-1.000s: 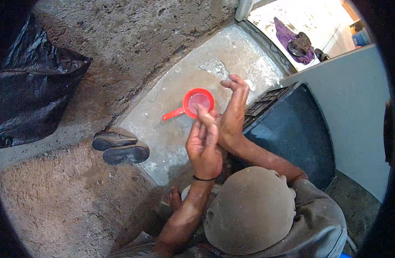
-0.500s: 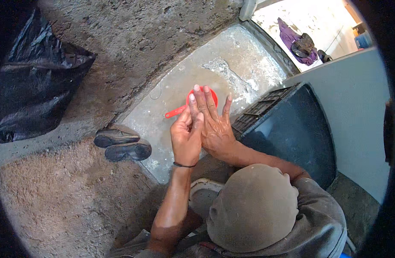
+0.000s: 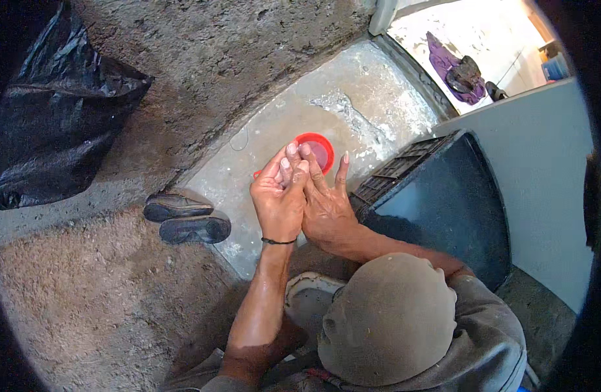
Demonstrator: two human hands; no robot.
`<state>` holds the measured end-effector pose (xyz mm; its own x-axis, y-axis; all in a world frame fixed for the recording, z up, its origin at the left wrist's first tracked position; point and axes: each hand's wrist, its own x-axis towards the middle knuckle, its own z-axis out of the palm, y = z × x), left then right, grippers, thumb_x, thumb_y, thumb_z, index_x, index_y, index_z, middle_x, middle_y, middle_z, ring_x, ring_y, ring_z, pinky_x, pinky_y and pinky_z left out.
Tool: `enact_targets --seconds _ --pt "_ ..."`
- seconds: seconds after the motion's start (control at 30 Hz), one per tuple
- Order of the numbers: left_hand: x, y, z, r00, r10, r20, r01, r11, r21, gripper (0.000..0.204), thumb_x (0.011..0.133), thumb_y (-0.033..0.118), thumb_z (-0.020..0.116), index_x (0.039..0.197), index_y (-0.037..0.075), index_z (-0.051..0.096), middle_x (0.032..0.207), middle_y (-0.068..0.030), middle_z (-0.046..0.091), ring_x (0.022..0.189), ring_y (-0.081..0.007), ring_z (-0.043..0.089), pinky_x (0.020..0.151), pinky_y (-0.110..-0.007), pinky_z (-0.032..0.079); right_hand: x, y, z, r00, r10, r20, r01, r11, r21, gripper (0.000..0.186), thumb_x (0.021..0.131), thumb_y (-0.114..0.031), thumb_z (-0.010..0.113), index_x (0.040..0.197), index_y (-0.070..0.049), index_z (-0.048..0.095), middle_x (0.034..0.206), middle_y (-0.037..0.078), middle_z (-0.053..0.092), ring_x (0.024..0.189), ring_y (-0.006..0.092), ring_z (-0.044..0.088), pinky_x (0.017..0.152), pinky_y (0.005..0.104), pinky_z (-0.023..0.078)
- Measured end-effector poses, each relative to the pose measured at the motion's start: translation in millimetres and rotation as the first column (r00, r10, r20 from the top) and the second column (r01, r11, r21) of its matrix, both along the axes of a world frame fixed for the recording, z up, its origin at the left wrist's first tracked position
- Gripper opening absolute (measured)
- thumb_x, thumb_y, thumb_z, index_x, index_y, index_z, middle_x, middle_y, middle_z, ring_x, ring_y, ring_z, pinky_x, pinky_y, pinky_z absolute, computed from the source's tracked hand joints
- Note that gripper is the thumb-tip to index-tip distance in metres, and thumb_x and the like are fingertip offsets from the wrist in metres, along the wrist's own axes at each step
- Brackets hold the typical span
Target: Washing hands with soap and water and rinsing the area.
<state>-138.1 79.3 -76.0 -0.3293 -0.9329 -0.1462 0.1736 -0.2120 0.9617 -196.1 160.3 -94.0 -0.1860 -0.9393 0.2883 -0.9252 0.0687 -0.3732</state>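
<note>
Since 0.5 s ago the fingers have moved: left hand now cups the right fingertips, which bend instead of lying straight over the red dipper. Left to right: left hand narrow, thumb pressed on the right fingers; dipper on the slab just beyond both hands; right hand half-spread, little finger apart, no object visible in it.

Handling: dipper looks like stiff plastic, light if near empty, hard to crack. Skin looks wet, so expect slip. Best hold: handle, tip showing left of the left hand; keep it level.

Containers: black plastic bag, far left of the hands, contents hidden. Dipper bowl looks pale and cloudy, probably liquid, level unreadable. Dark crate, right of right hand, inside not visible.
</note>
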Motion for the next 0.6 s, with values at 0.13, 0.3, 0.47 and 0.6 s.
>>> enact_targets --seconds 0.13,0.3,0.47,0.6 --pt "13.5 -16.8 0.7 0.985 -0.031 0.172 0.034 0.999 -0.013 0.024 0.107 0.016 0.066 0.111 -0.006 0.075 0.093 -0.0067 0.075 0.081 -0.0112 0.068 0.072 -0.024 0.056 9.6 4.2 0.9 0.997 0.081 -0.001 -0.081 0.996 0.033 0.058 0.096 -0.023 0.051 0.147 0.005 0.054 0.167 0.021 0.037 0.161 0.0331 0.027 0.113 0.0877 0.012" --pt "16.4 -24.4 -2.8 0.999 -0.051 0.006 0.049 0.98 0.191 0.028 0.108 0.019 0.064 0.108 -0.006 0.074 0.1 -0.0105 0.076 0.09 -0.0131 0.07 0.082 -0.026 0.058 7.8 5.3 3.1 0.997 0.064 0.047 -0.066 0.997 0.035 0.055 0.098 -0.021 0.05 0.147 0.003 0.055 0.168 0.022 0.036 0.161 0.0351 0.026 0.112 0.0879 0.011" --pt "18.8 -13.9 -3.6 0.993 -0.088 -0.074 0.098 0.984 0.148 0.028 0.108 0.012 0.063 0.125 -0.009 0.07 0.12 -0.017 0.074 0.108 -0.0181 0.07 0.097 -0.03 0.057 6.1 7.4 3.7 0.993 0.077 0.094 -0.081 0.996 0.043 0.054 0.099 -0.021 0.048 0.148 0.0 0.054 0.169 0.026 0.033 0.161 0.0398 0.023 0.111 0.088 0.012" --pt "23.0 -14.6 -2.5 0.987 -0.125 -0.104 0.14 0.98 0.142 0.036 0.107 0.009 0.062 0.138 -0.01 0.061 0.127 -0.0203 0.071 0.114 -0.0223 0.07 0.102 -0.032 0.057 9.5 7.5 2.7 0.993 0.051 0.104 -0.055 0.998 0.035 0.055 0.099 -0.02 0.048 0.15 0.001 0.052 0.168 0.028 0.032 0.161 0.041 0.022 0.111 0.0881 0.012"
